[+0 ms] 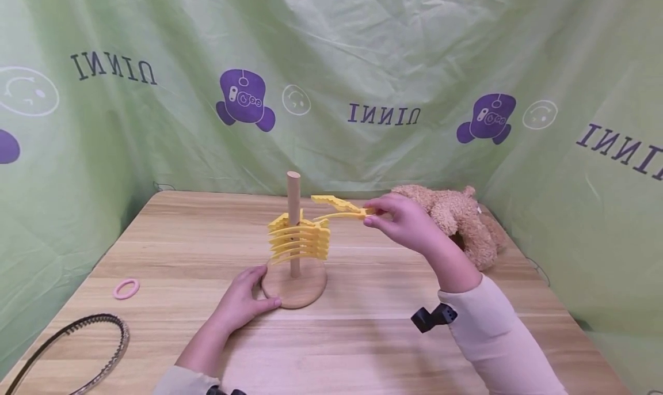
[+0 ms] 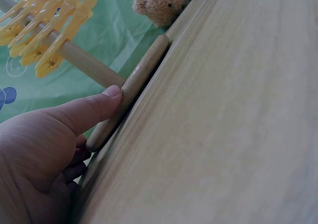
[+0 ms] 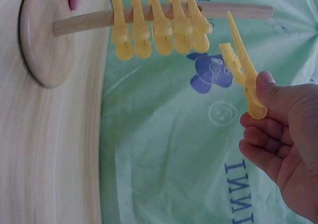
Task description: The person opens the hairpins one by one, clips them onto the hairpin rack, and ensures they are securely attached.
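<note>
A round wooden base [image 1: 295,294] with an upright post [image 1: 293,190] stands on the table. Several yellow alligator hair clips [image 1: 317,242] are clamped around the post, one above another. My left hand [image 1: 240,303] grips the base's left edge, its thumb [image 2: 102,107] on the upper face and the other fingers low at the rim. Between thumb and fingers, my right hand [image 1: 406,222] pinches the handle end of another yellow hair clip [image 3: 249,80]. This clip's jaws are spread apart and point toward the post, just right of it and above the stacked clips.
Behind the right hand lies a brown teddy bear [image 1: 481,239]. At the left are a small pink ring [image 1: 116,291] and a dark toothed headband [image 1: 122,343] on the wooden table [image 1: 373,320]. A green printed curtain [image 1: 331,147] surrounds the table's back and sides.
</note>
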The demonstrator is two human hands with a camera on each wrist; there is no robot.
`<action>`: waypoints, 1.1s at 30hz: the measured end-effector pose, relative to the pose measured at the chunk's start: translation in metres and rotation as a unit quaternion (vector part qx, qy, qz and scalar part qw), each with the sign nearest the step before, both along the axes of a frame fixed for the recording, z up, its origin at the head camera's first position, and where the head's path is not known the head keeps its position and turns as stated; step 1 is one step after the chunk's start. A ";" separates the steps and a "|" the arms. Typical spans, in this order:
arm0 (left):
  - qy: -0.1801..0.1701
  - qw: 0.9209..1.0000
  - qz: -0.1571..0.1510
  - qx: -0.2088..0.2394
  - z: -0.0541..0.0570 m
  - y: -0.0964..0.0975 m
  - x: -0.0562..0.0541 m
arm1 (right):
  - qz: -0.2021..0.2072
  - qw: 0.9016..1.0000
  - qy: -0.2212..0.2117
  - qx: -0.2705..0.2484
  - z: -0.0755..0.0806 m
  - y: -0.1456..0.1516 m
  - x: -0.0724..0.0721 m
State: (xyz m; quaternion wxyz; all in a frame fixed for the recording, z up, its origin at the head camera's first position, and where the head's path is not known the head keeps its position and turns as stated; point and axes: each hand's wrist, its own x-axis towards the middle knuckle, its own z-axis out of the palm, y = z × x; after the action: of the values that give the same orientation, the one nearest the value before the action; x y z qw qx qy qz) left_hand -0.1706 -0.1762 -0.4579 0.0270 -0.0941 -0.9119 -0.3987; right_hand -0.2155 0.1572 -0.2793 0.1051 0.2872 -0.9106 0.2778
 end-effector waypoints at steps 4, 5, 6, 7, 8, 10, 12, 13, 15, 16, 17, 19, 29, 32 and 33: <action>0.000 1.000 0.000 0.001 -0.001 0.000 -0.001 | 0.015 1.000 0.013 0.006 0.003 -0.015 -0.003; -0.001 1.000 0.000 0.002 -0.001 0.001 -0.001 | 0.019 1.000 0.015 0.009 0.003 -0.019 -0.004; -0.002 1.000 0.000 0.003 -0.001 0.001 -0.001 | 0.023 1.000 0.017 0.011 0.003 -0.023 -0.005; -0.003 1.000 0.001 0.004 -0.001 0.001 -0.001 | 0.028 0.999 0.018 0.012 0.003 -0.027 -0.007; -0.004 1.000 0.001 0.004 -0.002 0.001 -0.001 | 0.034 0.999 0.019 0.013 0.003 -0.030 -0.008; -0.006 1.000 0.002 0.004 -0.002 0.002 -0.001 | 0.043 0.999 0.023 0.013 0.002 -0.037 -0.010; -0.006 1.000 0.002 0.003 -0.002 0.003 -0.001 | 0.052 0.998 0.022 0.011 0.002 -0.043 -0.012; -0.006 1.000 0.002 0.002 -0.002 0.003 -0.001 | 0.055 0.998 0.021 0.012 0.002 -0.046 -0.013; -0.006 1.000 0.002 0.002 -0.002 0.003 -0.001 | 0.058 0.998 0.014 0.013 0.001 -0.050 -0.014; -0.006 1.000 0.001 0.002 -0.002 0.004 0.000 | 0.059 0.998 0.012 0.016 0.001 -0.052 -0.014; -0.006 1.000 0.001 0.002 -0.001 0.004 0.000 | 0.060 0.998 0.010 0.019 0.000 -0.054 -0.015; -0.005 1.000 0.000 0.001 -0.001 0.004 0.000 | 0.063 0.998 0.010 0.024 -0.001 -0.057 -0.015; -0.005 1.000 -0.001 0.001 0.000 0.003 0.000 | 0.066 0.996 0.022 0.049 -0.005 -0.066 -0.015; -0.010 1.000 -0.002 0.003 0.000 0.003 0.001 | 0.066 0.996 0.019 0.053 -0.005 -0.067 -0.014; -0.012 1.000 -0.002 0.003 0.000 0.003 0.001 | 0.065 0.996 0.018 0.053 -0.005 -0.067 -0.013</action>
State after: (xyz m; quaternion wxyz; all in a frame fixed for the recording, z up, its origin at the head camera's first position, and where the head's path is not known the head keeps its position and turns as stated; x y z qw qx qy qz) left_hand -0.1693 -0.1732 -0.4576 0.0154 -0.0912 -0.9107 -0.4026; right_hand -0.2286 0.0902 -0.2842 0.0875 0.3562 -0.9014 0.2302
